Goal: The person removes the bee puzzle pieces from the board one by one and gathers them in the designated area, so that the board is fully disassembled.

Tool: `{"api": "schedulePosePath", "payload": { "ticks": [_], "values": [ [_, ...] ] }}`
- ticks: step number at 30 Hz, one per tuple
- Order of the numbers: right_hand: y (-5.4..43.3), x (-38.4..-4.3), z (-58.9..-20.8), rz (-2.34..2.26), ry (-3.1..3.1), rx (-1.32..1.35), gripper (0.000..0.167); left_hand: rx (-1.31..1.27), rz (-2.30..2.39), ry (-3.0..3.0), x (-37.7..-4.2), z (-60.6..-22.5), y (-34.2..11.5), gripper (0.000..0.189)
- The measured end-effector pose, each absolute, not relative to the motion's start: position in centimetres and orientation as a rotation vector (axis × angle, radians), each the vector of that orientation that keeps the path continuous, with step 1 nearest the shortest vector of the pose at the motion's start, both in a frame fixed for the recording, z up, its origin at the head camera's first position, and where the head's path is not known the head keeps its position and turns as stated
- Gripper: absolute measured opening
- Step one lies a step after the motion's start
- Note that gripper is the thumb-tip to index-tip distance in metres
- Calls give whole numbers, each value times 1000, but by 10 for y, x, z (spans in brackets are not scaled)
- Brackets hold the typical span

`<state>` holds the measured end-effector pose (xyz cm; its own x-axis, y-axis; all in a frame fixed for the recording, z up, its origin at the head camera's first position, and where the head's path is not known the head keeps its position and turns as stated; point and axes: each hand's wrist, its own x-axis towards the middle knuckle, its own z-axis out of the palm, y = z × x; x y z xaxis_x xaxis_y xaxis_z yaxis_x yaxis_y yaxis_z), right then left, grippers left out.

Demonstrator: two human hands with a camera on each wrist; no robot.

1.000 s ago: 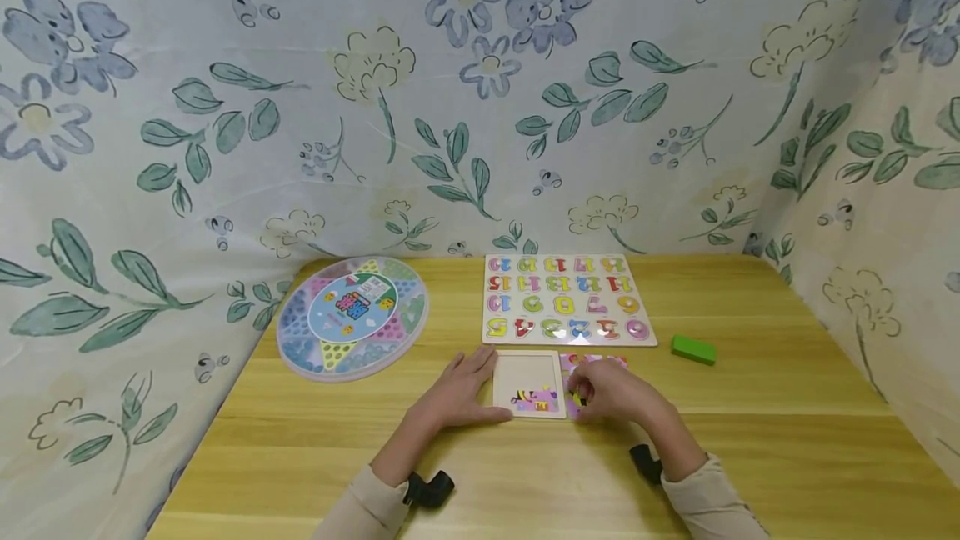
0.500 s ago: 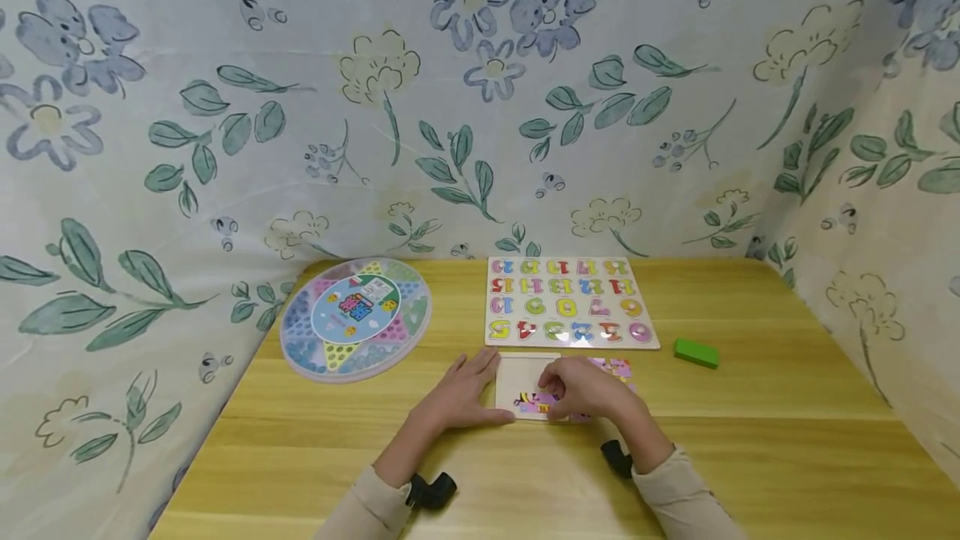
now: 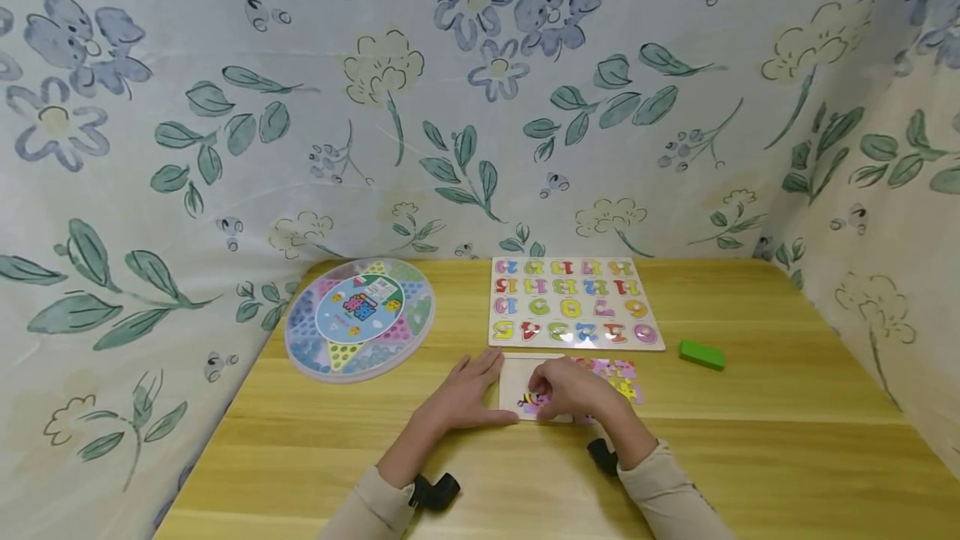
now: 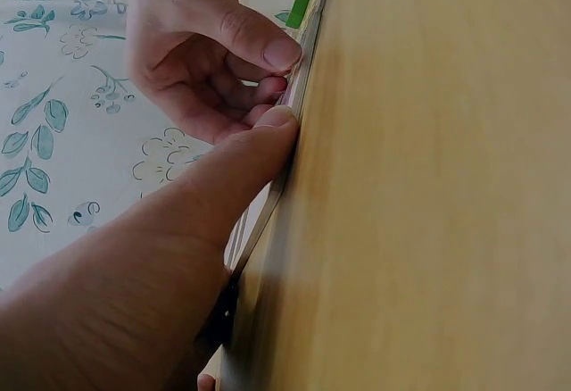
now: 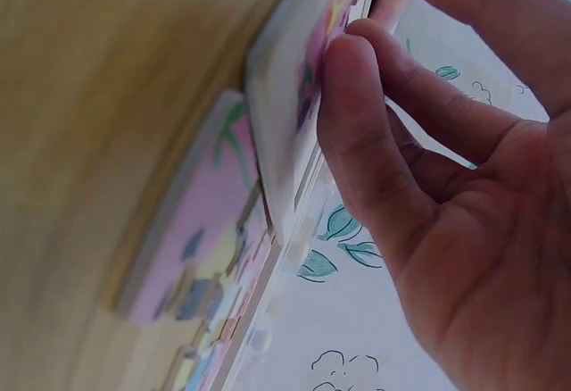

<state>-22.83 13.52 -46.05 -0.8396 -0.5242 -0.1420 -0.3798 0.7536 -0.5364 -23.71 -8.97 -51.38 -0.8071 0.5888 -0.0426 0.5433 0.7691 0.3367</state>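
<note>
My left hand (image 3: 467, 394) lies along the left side of a small square wooden puzzle tray (image 3: 512, 373), fingers extended and thumb on its near edge. Bee-patterned pink pieces (image 3: 531, 402) line the near part of the tray. Over its right part, my right hand (image 3: 576, 388) pinches a puzzle piece with thumb and fingertips; the fingers mostly hide it. In the left wrist view a sliver of pink shows at those fingertips. Right of the tray lie several loose puzzle pieces (image 3: 626, 391), seen close in the right wrist view as pink puzzle pieces (image 5: 198, 217).
Behind the tray lies a white number board (image 3: 576, 346) with colourful numerals. A round game board (image 3: 408, 340) with a blue label lies at the back left. A green block (image 3: 702, 355) lies to the right on the wooden table (image 3: 750, 457). Floral cloth (image 3: 450, 107) hangs behind.
My right hand has moved left from the loose pieces to over the tray, uncovering more loose pieces, then slightly further left. My left hand has stayed on the tray's left side.
</note>
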Motion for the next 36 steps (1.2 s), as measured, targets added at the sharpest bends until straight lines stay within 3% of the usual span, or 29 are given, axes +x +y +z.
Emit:
{"api": "schedulePosePath", "payload": {
  "ticks": [36],
  "values": [
    [137,-230,-465,-801,2641,-738,21,897,470,2803,-237,-513,-89,103]
  ]
}}
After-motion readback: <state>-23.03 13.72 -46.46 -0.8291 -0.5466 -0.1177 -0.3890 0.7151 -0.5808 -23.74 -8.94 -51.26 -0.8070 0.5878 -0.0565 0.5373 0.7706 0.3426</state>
